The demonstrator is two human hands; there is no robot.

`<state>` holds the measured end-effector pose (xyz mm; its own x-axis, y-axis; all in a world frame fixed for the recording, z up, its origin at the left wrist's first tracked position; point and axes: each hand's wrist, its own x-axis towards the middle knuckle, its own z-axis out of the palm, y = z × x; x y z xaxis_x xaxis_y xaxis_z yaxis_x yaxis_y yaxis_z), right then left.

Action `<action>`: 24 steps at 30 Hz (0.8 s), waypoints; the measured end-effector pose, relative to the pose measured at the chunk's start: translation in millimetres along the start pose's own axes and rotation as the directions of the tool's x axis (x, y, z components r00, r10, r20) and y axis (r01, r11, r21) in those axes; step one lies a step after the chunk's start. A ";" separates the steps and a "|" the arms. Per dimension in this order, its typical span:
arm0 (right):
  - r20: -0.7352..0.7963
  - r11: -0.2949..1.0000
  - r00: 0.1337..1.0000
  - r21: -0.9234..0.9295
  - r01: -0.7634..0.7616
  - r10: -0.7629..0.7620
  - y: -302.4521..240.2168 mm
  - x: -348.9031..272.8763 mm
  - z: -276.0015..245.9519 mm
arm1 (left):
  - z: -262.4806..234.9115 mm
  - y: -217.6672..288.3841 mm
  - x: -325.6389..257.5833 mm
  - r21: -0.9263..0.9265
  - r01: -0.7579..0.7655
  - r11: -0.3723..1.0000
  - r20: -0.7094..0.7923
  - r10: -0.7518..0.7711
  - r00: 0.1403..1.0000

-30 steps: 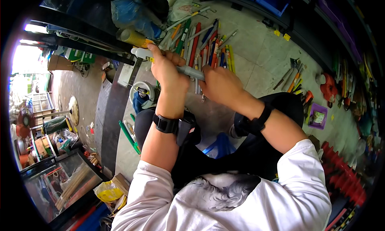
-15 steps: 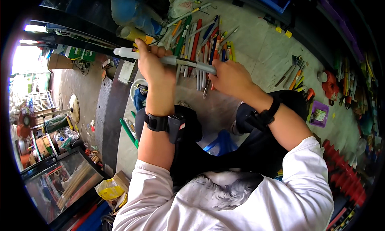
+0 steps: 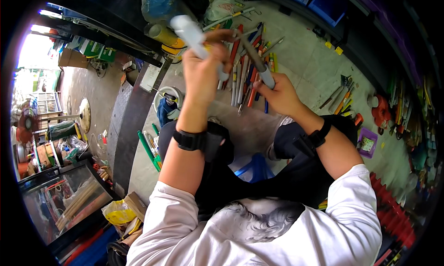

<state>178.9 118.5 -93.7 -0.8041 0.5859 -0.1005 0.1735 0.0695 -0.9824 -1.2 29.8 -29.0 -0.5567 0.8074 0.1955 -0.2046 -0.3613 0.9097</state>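
My left hand is closed round a pale grey tube-like sheath, blurred by motion and tilted up to the left. In my right hand is a grey-handled tool; its grey handle sits in the fingers. A slim, tapering dark blade points up and left from that handle, toward the left hand but apart from the sheath. The blade's exact kind is unclear. Beneath both hands, several long slender tools with red, white, blue and orange handles lie spread on the floor.
A white bucket-like container with dark cloth stands left of the pile. Green-handled tools lie beside my left knee. A purple tray and a red object are at the right. A dark metal sill runs along the left.
The sheath and the bladed tool were in one line, with little blade showing between them. Now they are apart, more blade shows, and my left hand has tilted the sheath upward.
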 end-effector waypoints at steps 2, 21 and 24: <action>-0.003 0.985 0.998 0.163 -0.056 0.058 -0.9 1.1 -0.9 | 13.9 -3.6 -6.1 0.201 0.117 0.973 0.075 -0.134 0.988; -0.004 0.813 0.987 -0.566 -0.137 0.163 -1.2 4.1 -27.2 | 1.9 -15.8 11.8 0.040 0.089 0.995 -0.653 -0.041 0.756; -0.041 0.860 0.984 -0.480 -0.170 0.171 1.3 3.0 -31.5 | -15.6 -15.2 15.7 -0.019 0.047 0.999 -0.661 -0.048 0.748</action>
<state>194.6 145.8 -90.3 -0.7383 0.6220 -0.2608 0.5590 0.3480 -0.7526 -19.4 40.7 -45.5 -0.9393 0.3132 -0.1401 -0.2464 -0.3317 0.9106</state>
